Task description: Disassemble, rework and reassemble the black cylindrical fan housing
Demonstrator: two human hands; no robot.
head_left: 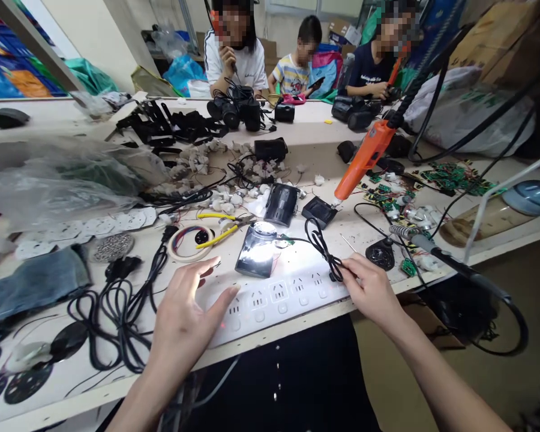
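Note:
My right hand (366, 285) is closed on a tied bundle of black power cord (326, 252) at the right end of a white power strip (274, 297). My left hand (189, 306) hovers over the strip's left end, thumb and fingers apart, holding nothing. Between and beyond my hands lies a glossy black housing (256, 249) under bright light. A small green circuit board (288, 240) sits at its right side, with wires. Past it are a second black housing (281, 204) and a black rectangular part (319, 211). Yellow-handled pliers (220, 231) rest near a roll of tape (190, 243).
An orange electric screwdriver (364, 159) hangs at right. A soldering iron (436, 249) stands near circuit boards (454, 177) and a jar (499, 210). Coiled black cords (117, 324) lie at left beside blue cloth (36, 282). Several people sit across the table.

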